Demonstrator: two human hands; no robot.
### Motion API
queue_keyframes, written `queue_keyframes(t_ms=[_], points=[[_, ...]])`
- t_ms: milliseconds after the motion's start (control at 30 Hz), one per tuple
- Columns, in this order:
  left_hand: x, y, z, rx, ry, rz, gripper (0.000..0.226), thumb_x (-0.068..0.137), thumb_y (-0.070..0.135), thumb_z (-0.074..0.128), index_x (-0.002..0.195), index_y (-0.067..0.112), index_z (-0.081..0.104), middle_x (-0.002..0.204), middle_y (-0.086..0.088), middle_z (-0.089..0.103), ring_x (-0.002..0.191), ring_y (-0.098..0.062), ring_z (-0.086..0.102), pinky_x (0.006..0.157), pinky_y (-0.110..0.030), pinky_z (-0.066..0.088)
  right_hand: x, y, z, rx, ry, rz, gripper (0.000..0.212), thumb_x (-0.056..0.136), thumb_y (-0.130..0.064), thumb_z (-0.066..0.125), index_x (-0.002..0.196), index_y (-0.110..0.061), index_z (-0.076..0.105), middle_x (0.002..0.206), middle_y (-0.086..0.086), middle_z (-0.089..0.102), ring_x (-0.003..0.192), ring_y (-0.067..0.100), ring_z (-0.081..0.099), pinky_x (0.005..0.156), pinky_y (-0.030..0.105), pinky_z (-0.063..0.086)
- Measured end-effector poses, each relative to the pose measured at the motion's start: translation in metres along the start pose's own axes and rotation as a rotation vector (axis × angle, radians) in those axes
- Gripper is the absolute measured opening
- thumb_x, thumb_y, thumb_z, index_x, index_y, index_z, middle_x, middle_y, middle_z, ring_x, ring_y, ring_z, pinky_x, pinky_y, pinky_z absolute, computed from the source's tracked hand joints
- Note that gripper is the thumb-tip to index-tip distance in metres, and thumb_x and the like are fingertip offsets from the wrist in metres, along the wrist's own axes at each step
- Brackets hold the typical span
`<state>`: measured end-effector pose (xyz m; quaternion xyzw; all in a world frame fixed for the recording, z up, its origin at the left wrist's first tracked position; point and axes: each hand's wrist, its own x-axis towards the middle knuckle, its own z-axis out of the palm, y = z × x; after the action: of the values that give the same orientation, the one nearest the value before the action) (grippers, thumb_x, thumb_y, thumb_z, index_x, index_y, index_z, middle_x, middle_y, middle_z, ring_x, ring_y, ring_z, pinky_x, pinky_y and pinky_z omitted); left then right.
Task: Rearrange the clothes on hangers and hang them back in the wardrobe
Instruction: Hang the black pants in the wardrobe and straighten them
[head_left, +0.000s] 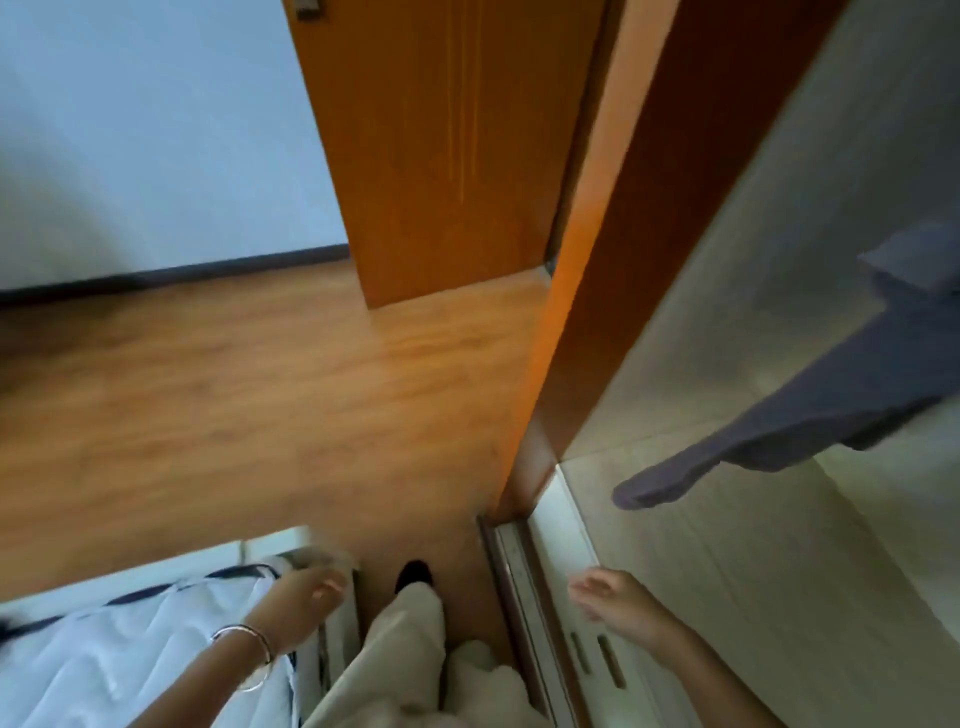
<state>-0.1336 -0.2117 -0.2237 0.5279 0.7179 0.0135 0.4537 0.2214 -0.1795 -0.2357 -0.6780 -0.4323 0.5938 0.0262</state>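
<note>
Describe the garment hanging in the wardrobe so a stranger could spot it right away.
Look right, to the open wardrobe with pale inner walls. Inside hangs a grey-blue garment, one long sleeve trailing down. It is the only dark cloth there; the white clothing with dark trim lies far left.

One head-worn wide-angle camera faces steeply downward, close to the wardrobe (769, 218), with floor (234, 395) left of the wardrobe.
</note>
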Motion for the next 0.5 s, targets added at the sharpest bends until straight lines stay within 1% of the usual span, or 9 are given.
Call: queue_keyframes(t_ms=[67, 100, 167, 233, 267, 300, 367, 400, 500], points=[[-0.019, -0.039, 0.011, -0.051, -0.002, -0.139, 0.029, 0.088, 0.011, 0.056, 0.071, 0.034, 0.053, 0.106, -0.007, 0.069, 0.102, -0.022, 0.063, 0.079, -0.02, 0.04, 0.01, 0.017, 0.009, -0.039, -0.029, 0.072, 0.016, 0.081, -0.032, 0.063, 0.079, -0.016, 0.064, 0.075, 0.003, 0.063, 0.069, 0.014, 0.059, 0.069, 0.026, 0.047], [-0.027, -0.054, 0.016, -0.086, 0.002, -0.2, 0.031, 0.088, 0.011, 0.056, 0.069, 0.035, 0.051, 0.103, -0.007, 0.069, 0.101, -0.021, 0.063, 0.078, -0.019, 0.04, 0.016, 0.023, 0.012, -0.069, -0.037, 0.103, 0.014, 0.082, -0.027, 0.064, 0.072, -0.016, 0.065, 0.071, 0.005, 0.063, 0.066, 0.016, 0.059, 0.068, 0.029, 0.047], [-0.034, -0.076, 0.024, -0.166, 0.011, -0.306, 0.026, 0.088, 0.013, 0.057, 0.071, 0.032, 0.052, 0.099, -0.006, 0.068, 0.1, -0.018, 0.063, 0.076, -0.017, 0.038, 0.025, 0.028, 0.021, -0.106, -0.063, 0.169, 0.018, 0.085, -0.011, 0.062, 0.067, -0.013, 0.065, 0.067, 0.007, 0.062, 0.061, 0.016, 0.057, 0.063, 0.026, 0.045], [-0.03, -0.084, 0.027, -0.237, 0.016, -0.384, 0.012, 0.089, 0.013, 0.056, 0.08, 0.021, 0.059, 0.098, -0.007, 0.065, 0.1, -0.019, 0.06, 0.079, -0.02, 0.037, 0.031, 0.018, 0.032, -0.088, -0.088, 0.237, 0.016, 0.087, -0.006, 0.058, 0.072, -0.005, 0.064, 0.067, 0.01, 0.06, 0.058, 0.017, 0.055, 0.053, 0.02, 0.041], [-0.025, -0.086, 0.027, -0.3, 0.032, -0.411, 0.009, 0.09, 0.014, 0.054, 0.084, 0.014, 0.061, 0.097, -0.006, 0.061, 0.098, -0.019, 0.058, 0.08, -0.022, 0.038, 0.035, 0.009, 0.038, -0.069, -0.1, 0.262, 0.014, 0.088, -0.007, 0.057, 0.075, -0.003, 0.063, 0.069, 0.011, 0.06, 0.059, 0.018, 0.054, 0.051, 0.02, 0.039], [-0.018, -0.087, 0.026, -0.362, 0.036, -0.431, 0.013, 0.091, 0.019, 0.051, 0.086, 0.014, 0.062, 0.097, -0.005, 0.058, 0.095, -0.017, 0.055, 0.082, -0.024, 0.038, 0.041, 0.0, 0.043, -0.05, -0.092, 0.281, 0.014, 0.088, -0.008, 0.056, 0.077, -0.003, 0.063, 0.07, 0.012, 0.06, 0.061, 0.02, 0.054, 0.052, 0.022, 0.037], [0.001, -0.09, 0.02, -0.441, 0.021, -0.467, 0.021, 0.082, 0.031, 0.045, 0.073, 0.016, 0.058, 0.089, -0.005, 0.056, 0.083, -0.014, 0.049, 0.077, -0.025, 0.039, 0.056, -0.024, 0.051, 0.003, -0.042, 0.329, 0.016, 0.09, -0.008, 0.052, 0.078, -0.004, 0.062, 0.07, 0.012, 0.06, 0.06, 0.021, 0.051, 0.053, 0.023, 0.034], [0.013, -0.092, 0.015, -0.486, 0.025, -0.504, 0.018, 0.079, 0.029, 0.049, 0.07, 0.016, 0.058, 0.084, -0.006, 0.057, 0.078, -0.015, 0.049, 0.072, -0.025, 0.039, 0.064, -0.038, 0.055, 0.009, -0.031, 0.338, 0.016, 0.091, -0.007, 0.051, 0.078, -0.004, 0.06, 0.069, 0.011, 0.058, 0.058, 0.021, 0.05, 0.052, 0.023, 0.032], [0.049, -0.096, -0.013, -0.632, 0.062, -0.561, 0.025, 0.088, 0.012, 0.052, 0.064, 0.013, 0.06, 0.069, -0.005, 0.056, 0.069, -0.016, 0.048, 0.061, -0.026, 0.036, 0.091, -0.092, 0.063, -0.033, -0.035, 0.329, 0.019, 0.093, -0.008, 0.048, 0.078, -0.004, 0.057, 0.069, 0.009, 0.055, 0.058, 0.019, 0.046, 0.052, 0.024, 0.032]])
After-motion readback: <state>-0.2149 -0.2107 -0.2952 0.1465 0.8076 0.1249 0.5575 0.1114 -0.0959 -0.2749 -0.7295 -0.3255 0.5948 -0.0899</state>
